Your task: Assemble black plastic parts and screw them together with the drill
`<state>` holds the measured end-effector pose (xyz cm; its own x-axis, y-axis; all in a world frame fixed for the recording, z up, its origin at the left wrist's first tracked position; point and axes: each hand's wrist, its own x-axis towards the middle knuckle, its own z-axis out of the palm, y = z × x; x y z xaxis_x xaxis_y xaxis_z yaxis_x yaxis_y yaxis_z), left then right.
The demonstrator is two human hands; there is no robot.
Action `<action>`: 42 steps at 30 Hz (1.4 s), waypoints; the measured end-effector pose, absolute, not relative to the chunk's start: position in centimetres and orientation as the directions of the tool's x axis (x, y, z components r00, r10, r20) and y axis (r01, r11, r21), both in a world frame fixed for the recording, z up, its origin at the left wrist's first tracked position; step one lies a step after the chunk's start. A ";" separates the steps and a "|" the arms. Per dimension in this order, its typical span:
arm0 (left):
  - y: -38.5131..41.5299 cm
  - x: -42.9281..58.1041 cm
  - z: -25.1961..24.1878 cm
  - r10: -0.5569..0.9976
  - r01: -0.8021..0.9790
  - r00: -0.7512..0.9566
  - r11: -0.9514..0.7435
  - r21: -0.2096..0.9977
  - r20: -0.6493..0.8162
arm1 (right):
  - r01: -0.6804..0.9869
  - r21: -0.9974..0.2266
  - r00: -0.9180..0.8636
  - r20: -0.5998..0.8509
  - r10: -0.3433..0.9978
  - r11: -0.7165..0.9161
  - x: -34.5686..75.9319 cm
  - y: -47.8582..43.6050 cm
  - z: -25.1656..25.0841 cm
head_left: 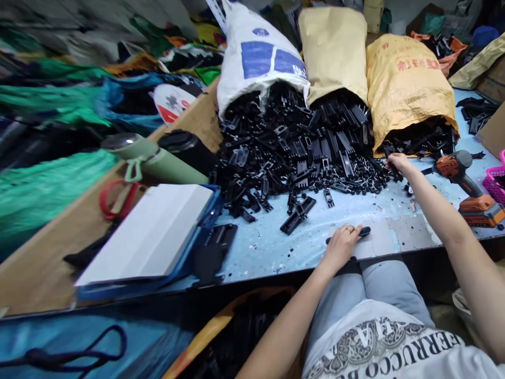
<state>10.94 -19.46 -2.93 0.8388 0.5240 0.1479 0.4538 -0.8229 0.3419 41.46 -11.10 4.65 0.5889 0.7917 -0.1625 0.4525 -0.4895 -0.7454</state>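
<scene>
At the front edge of the bench, my left hand is closed over a long black plastic part, whose ends stick out on both sides of the fingers. My right hand reaches forward to the right end of the heap, its fingers pinched by the small parts in front of the yellow bag. What those fingers hold cannot be made out. A heap of black plastic parts spreads across the bench, with small pins and screws at its right side. One assembled-looking black piece lies apart, left of my left hand.
A white sack, a tan sack and a yellow sack stand behind the heap. An orange cordless drill and a pink basket are at right. On the left lie a paper pad, red scissors and a green bottle.
</scene>
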 end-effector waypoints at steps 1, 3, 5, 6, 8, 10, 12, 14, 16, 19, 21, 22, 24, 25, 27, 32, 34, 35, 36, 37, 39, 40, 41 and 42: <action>-19.4 11.0 -2.9 0.531 0.462 0.837 -0.813 0.354 0.127 | 0.477 -0.748 0.528 -0.178 0.831 -0.463 41.4 -13.0 4.6; -19.2 11.2 -2.7 0.535 0.467 0.840 -0.798 0.382 0.089 | 0.602 -0.713 0.315 -0.201 0.928 -0.359 40.6 -17.3 4.6; -19.0 11.7 -2.3 0.519 0.456 0.853 -0.789 0.411 0.049 | 0.771 -0.619 0.002 -0.229 0.973 -0.147 39.1 -21.7 4.5; -18.9 11.9 -2.0 0.509 0.451 0.861 -0.785 0.425 0.026 | 0.827 -0.561 -0.144 -0.253 0.957 -0.024 38.2 -23.7 4.4; -18.8 12.4 -1.3 0.491 0.450 0.871 -0.776 0.442 -0.025 | 0.882 -0.439 -0.323 -0.297 0.899 0.172 36.1 -26.7 3.7; -18.9 12.8 -0.7 0.487 0.461 0.871 -0.768 0.445 -0.063 | 0.909 -0.321 -0.369 -0.317 0.874 0.267 34.4 -28.2 2.6; -19.0 13.0 -0.2 0.496 0.476 0.865 -0.762 0.439 -0.077 | 0.932 -0.230 -0.346 -0.326 0.880 0.281 33.2 -28.7 1.7; -19.2 13.1 0.1 0.508 0.491 0.857 -0.757 0.431 -0.084 | 0.945 -0.182 -0.318 -0.332 0.888 0.271 32.5 -28.6 1.1; -19.4 13.0 0.0 0.517 0.500 0.852 -0.755 0.425 -0.083 | 0.954 -0.159 -0.295 -0.329 0.897 0.256 32.1 -28.6 1.0; -19.4 12.7 -0.5 0.524 0.493 0.850 -0.761 0.422 -0.048 | 0.969 -0.120 -0.245 -0.301 0.922 0.218 31.5 -28.8 1.7; -19.4 12.4 -0.9 0.534 0.481 0.845 -0.757 0.442 -0.005 | 0.972 -0.080 -0.235 -0.271 0.933 0.221 30.9 -29.2 2.4; -19.3 12.2 -1.1 0.541 0.471 0.841 -0.754 0.457 0.025 | 0.970 -0.057 -0.242 -0.252 0.937 0.236 30.6 -29.4 2.7; -19.3 11.8 -1.4 0.554 0.444 0.826 -0.751 0.488 0.102 | 0.963 -0.004 -0.265 -0.200 0.943 0.269 29.9 -29.7 3.2; -19.3 11.7 -1.5 0.551 0.422 0.823 -0.756 0.500 0.139 | 0.959 0.023 -0.275 -0.172 0.946 0.283 29.7 -29.7 3.4; -19.4 11.4 -1.7 0.538 0.382 0.820 -0.768 0.514 0.195 | 0.949 0.069 -0.297 -0.129 0.946 0.308 29.5 -29.7 3.8; -19.5 11.3 -2.1 0.523 0.336 0.810 -0.785 0.520 0.266 | 0.912 0.110 -0.381 -0.130 0.916 0.395 29.9 -28.9 4.5; -19.5 11.4 -2.2 0.522 0.338 0.811 -0.788 0.514 0.266 | 0.903 0.114 -0.399 -0.136 0.907 0.414 30.1 -28.6 4.6; -19.5 11.4 -2.2 0.531 0.350 0.807 -0.783 0.514 0.259 | 0.906 0.115 -0.393 -0.130 0.910 0.407 30.2 -28.5 4.6; -19.5 11.5 -2.3 0.543 0.365 0.802 -0.775 0.516 0.249 | 0.912 0.117 -0.380 -0.121 0.917 0.394 30.2 -28.4 4.5; -19.6 11.6 -2.2 0.552 0.378 0.800 -0.767 0.518 0.235 | 0.918 0.116 -0.369 -0.109 0.923 0.380 30.3 -28.4 4.3; -19.7 11.8 -2.1 0.550 0.397 0.814 -0.760 0.514 0.184 | 0.923 0.098 -0.363 -0.088 0.928 0.371 30.7 -28.5 3.6; -19.7 12.0 -2.0 0.538 0.404 0.830 -0.761 0.507 0.146 | 0.925 0.079 -0.366 -0.078 0.927 0.372 31.1 -28.6 3.0; -19.7 12.3 -1.8 0.519 0.406 0.849 -0.765 0.499 0.105 | 0.927 0.052 -0.368 -0.068 0.927 0.372 31.6 -28.7 2.4; -19.5 12.7 -1.6 0.491 0.398 0.868 -0.774 0.492 0.070 | 0.931 0.022 -0.364 -0.055 0.930 0.366 32.2 -28.9 1.7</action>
<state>12.72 -19.47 -1.61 0.8684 0.4909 0.0698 0.3982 -0.7742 0.4919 32.20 -28.92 1.66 -0.3640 0.9298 -0.0547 0.9305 0.3655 0.0216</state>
